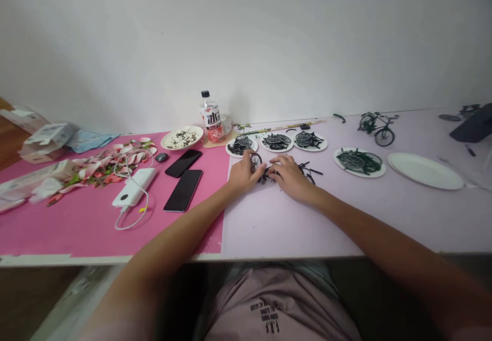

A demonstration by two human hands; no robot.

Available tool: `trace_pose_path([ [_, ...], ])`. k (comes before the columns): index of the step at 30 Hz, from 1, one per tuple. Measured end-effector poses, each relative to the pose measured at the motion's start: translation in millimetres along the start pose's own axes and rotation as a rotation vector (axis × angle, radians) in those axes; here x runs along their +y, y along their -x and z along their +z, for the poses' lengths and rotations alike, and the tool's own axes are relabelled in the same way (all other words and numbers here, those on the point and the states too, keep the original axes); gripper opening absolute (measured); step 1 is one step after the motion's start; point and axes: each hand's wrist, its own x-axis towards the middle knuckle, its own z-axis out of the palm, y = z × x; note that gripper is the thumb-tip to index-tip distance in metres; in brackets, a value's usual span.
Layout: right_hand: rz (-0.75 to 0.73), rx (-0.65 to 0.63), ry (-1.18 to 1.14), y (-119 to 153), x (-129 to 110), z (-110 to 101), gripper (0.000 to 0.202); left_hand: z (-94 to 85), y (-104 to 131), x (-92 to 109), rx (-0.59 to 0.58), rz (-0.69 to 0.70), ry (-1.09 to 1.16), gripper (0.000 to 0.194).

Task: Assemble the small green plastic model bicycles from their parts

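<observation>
My left hand point(245, 173) grips a small black spoked wheel point(255, 162) of a model bicycle, holding it upright between thumb and fingers. Close beside it, my right hand point(289, 175) has its fingers bent and pressed on dark bicycle parts lying on the lilac table top; which part it pinches is hidden. More loose black parts point(307, 171) stick out beyond the right hand. Behind the hands stand three small white plates heaped with dark bicycle parts, among them the left plate point(229, 149), the middle plate point(264, 146) and the right plate point(325, 147).
An assembled model bicycle point(378, 127) stands at the back right, near a plate of green parts point(359, 162) and white oval plates point(425, 171). Leftward are two phones point(183, 191), a white power bank point(134, 187) with cable, a drink bottle point(212, 119) and scattered petals point(111, 164).
</observation>
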Motion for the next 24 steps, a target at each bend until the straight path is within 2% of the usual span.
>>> trace_pose_path([
  [6,0.074,0.126,-0.201,-0.4,-7.7,2.1,0.019,5.6,-1.3,-10.3,0.097,0.029,0.094,0.053],
  [10,0.113,0.215,-0.261,-1.5,-12.4,0.8,0.02,5.9,-1.5,-11.6,0.081,0.028,0.164,0.055],
  [16,0.204,0.322,-0.452,-4.0,-9.4,0.2,0.035,2.6,-0.9,-9.0,0.046,0.043,0.221,0.054],
  [20,0.198,0.313,-0.562,-3.7,-13.2,-2.4,0.038,2.9,-0.7,-9.3,0.034,0.062,0.237,0.054],
  [24,0.12,0.303,-0.535,-2.2,-25.2,-8.4,0.032,3.0,-0.4,-10.5,0.022,0.074,0.242,0.052],
])
